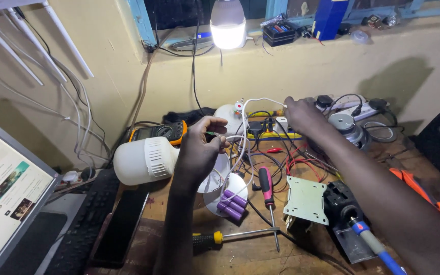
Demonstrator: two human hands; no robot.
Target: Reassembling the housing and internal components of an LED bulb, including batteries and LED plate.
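White wire [240, 147] loops past my left hand [199, 147]; my right hand [301, 114] sits by a yellow and black power strip [273, 133]. Purple battery cells [231, 203] lie on a white disc [215, 201]. The bulb housing [146, 160] is white, the multimeter [161, 132] orange and black. One screwdriver [266, 186] has a red and black handle, another [207, 238] yellow and black. Red wires [301, 163] tangle beside a pale grey metal plate [306, 200].

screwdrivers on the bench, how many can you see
2. A red-and-black-handled screwdriver lies near the purple battery cells, tip toward the viewer. A yellow-and-black-handled screwdriver lies across the front edge, its shaft crossing the first one's tip. Others may be hidden under the wires.
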